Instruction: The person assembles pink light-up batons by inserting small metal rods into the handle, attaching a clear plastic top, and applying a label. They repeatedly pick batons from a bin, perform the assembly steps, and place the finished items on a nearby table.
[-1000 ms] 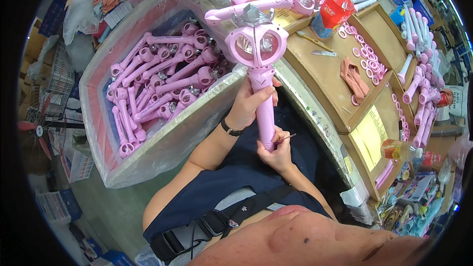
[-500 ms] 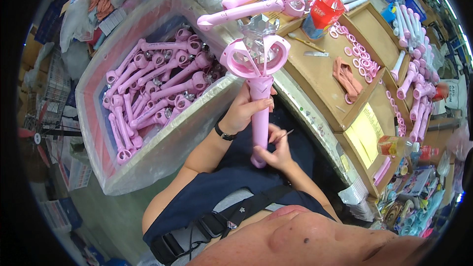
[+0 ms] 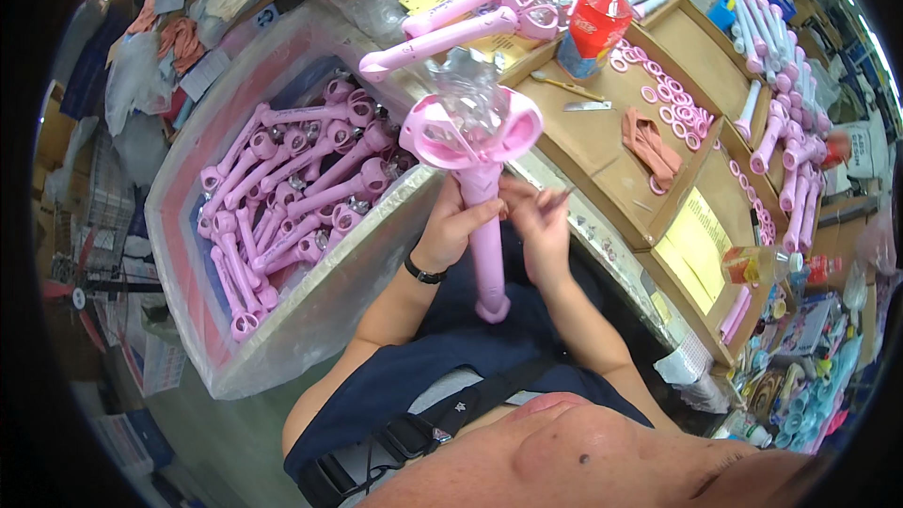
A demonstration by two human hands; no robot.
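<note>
A pink light stick [image 3: 487, 259], with a clear crown-like top and two rounded pink loops at its head, is held upright in front of me. My left hand [image 3: 450, 226] is wrapped round its handle just below the head. Close beside the upper handle is my right hand [image 3: 541, 226], partly blurred, fingers bent and pinched together. A thin, dark, pointed tool [image 3: 562, 198] sticks out from those fingers; its exact kind is too small to make out. Whether the right fingertips touch the stick cannot be told.
Left of me, a plastic-lined bin [image 3: 310, 320] holds many pink light sticks [image 3: 310, 165]. On the right, cardboard trays [image 3: 602, 202] hold pink rings [image 3: 679, 103], an orange cloth [image 3: 651, 149] and yellow paper [image 3: 694, 249]. A red-labelled bottle [image 3: 595, 26] stands behind, near more sticks [image 3: 442, 42].
My right hand has left the lower end of the light stick and moved up beside the upper handle. The stick's head has shifted slightly left and tilted.
</note>
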